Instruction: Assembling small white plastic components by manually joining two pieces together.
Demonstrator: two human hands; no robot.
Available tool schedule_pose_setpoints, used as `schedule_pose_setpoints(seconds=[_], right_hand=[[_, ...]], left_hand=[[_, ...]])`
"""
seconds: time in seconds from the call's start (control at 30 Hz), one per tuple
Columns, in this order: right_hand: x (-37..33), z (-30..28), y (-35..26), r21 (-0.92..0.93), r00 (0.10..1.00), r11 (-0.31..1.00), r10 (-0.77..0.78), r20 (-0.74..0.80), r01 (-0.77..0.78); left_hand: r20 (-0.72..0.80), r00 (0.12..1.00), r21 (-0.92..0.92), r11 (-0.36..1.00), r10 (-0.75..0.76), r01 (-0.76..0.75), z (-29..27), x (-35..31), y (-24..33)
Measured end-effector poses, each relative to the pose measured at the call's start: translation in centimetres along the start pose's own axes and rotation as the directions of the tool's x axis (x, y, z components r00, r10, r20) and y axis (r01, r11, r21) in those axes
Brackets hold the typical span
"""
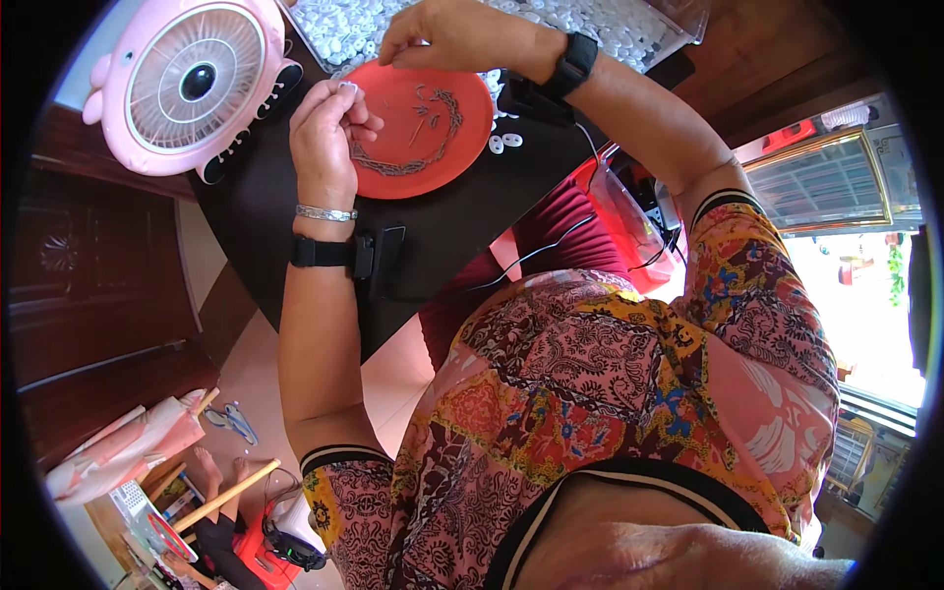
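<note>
Red plate point(480, 118), left hand point(327, 130) curled, right hand point(444, 37) bent

Red plate point(476, 133), pink fan point(198, 83), shirt point(590, 403) — multicoloured floral patchwork

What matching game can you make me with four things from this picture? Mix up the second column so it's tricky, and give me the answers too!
Things:
1. desk fan
2. silver bracelet
3. thin grey metal pieces
4. small white plastic pieces

Clues:
A. lying in a curve on the round red plate
B. mostly heaped in the clear tray
C. pink, with a dark centre
D. around the wrist of the left hand

Right pairs: 1-C, 2-D, 3-A, 4-B
</note>
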State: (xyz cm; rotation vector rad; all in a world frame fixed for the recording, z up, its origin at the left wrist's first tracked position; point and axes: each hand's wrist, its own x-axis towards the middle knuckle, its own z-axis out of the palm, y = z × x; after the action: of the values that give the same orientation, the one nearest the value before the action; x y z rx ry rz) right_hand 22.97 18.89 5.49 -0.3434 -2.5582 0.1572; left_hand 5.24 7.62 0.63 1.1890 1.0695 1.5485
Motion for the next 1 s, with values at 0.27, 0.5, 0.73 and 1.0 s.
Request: schedule_pose_setpoints(seconds=[0.27, 0.5, 0.73, 1.0], right_hand=[[-0.3, 2.3, 1.4, -0.293, 0.931, 0.954, 0.053, 0.361, 0.059], [-0.1, 3.3, 1.1, -0.36, 0.9, 0.911, -0.027, 0.434, 0.201], [-1.1, 3.4, 0.5, -0.439, 0.916, 0.892, 0.08, 0.392, 0.109], [-2.6, 2.6, 0.5, -0.077, 0.957, 0.986, 0.16, 0.241, -0.146]], left_hand=[[-0.091, 0.996, 0.012, 1.0, -0.018, 0.019, 0.1, 0.2, -0.5], [-0.105, 0.993, 0.042, 0.998, -0.044, 0.049, -0.2, 0.3, -0.4], [-0.133, 0.989, 0.028, 0.997, -0.063, 0.067, -0.4, 0.5, -0.4], [-0.043, 0.996, 0.055, 0.995, -0.084, 0.086, -0.2, 0.6, -0.7]])
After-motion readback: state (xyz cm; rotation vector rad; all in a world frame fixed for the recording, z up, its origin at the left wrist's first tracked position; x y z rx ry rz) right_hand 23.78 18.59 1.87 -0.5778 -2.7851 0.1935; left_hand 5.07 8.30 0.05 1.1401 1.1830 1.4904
